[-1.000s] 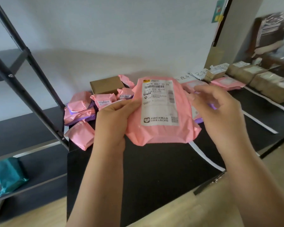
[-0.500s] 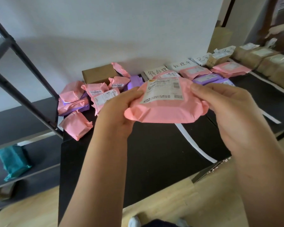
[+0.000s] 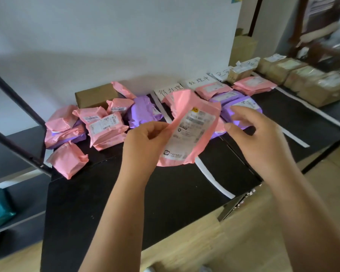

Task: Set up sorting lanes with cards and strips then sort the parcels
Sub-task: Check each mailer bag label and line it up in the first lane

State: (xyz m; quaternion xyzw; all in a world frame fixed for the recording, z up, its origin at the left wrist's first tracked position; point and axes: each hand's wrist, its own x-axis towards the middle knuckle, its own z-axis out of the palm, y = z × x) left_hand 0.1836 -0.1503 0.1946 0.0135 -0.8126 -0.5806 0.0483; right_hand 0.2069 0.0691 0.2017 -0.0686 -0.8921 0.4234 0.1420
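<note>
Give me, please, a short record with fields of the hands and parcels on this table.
Held item: pink parcel, label facing the camera, above the black table
Left hand: pinches the parcel's left edge
Right hand: open, beside the parcel's right edge, contact unclear
Loose pile: pink and purple parcels, far left
Lane markers: handwritten cards by the wall, white strips between lanes
Far right lane: brown boxes
</note>
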